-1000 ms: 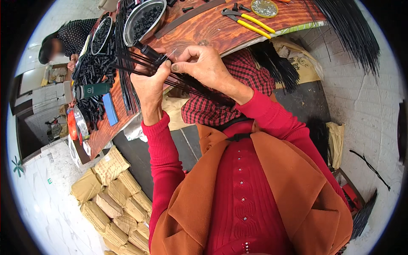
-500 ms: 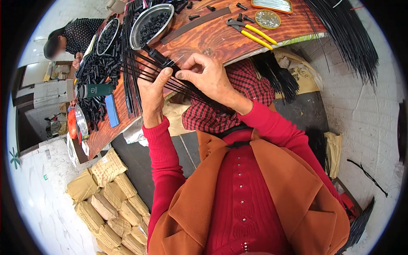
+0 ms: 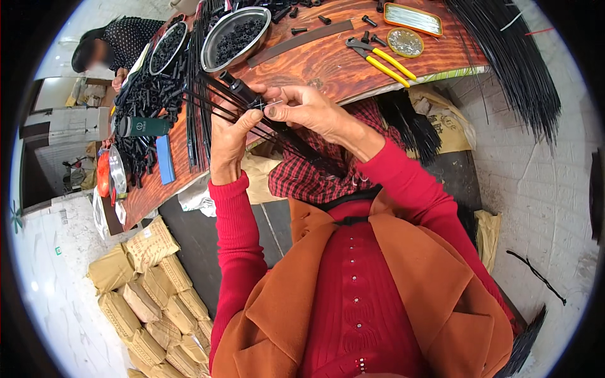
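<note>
Black rods [image 3: 214, 101] fanned at upper centre, held in left hand [image 3: 228, 135]; right hand [image 3: 309, 110] pinching black cap [image 3: 242, 90]. Step judged: seating cap. Next: align, press firmly.

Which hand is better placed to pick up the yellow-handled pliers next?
Probably the right hand: the pliers lie just beyond it, while the left hand grips the black rod bundle.

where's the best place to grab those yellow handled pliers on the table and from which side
Grip the pliers by the paired yellow handles, coming from above at the end toward the table's near edge. They lie flat and apart from other items, with the metal jaws pointing toward the metal bowl.
</note>
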